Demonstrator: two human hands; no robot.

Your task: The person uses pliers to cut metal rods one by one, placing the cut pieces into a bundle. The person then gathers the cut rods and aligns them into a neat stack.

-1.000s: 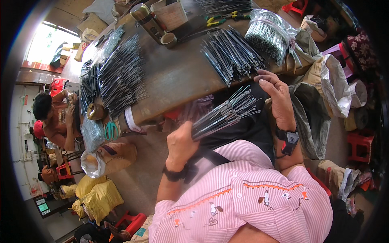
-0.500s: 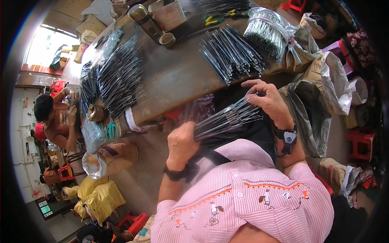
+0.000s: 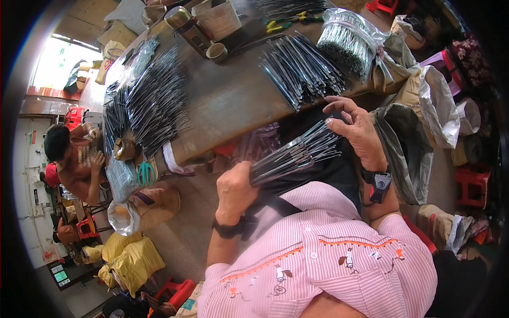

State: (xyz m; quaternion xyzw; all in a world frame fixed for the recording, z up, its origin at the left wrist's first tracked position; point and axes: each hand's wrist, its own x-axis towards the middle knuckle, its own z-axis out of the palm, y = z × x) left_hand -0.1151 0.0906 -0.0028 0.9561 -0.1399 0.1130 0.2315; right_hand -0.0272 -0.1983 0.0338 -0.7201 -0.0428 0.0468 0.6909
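Note:
My left hand (image 3: 236, 192) is closed around one end of a bundle of thin dark metal rods (image 3: 297, 155). The bundle fans out to the right above my lap, and small loops or hooks show at its free tips. Beside those tips is my right hand (image 3: 356, 132), its fingers apart and its thumb close against the upper rods; whether the thumb touches them I cannot tell. On the table (image 3: 228, 103) ahead lies a pile of similar rods (image 3: 302, 69). A larger heap of rods (image 3: 156, 100) covers the table's left part.
A plastic-wrapped bundle of silvery rods (image 3: 347, 45) stands at the table's right. Farther back are a thermos (image 3: 186, 29), a cup (image 3: 216, 52) and pliers (image 3: 278, 25). Teal scissors (image 3: 146, 173) hang at the left edge. Open sacks (image 3: 404, 153) flank me; a co-worker (image 3: 74, 159) sits far left.
My right hand's fingers have spread and lifted slightly from the rod tips. The bundle in my left hand has shifted a little left, its tips fanned wider.

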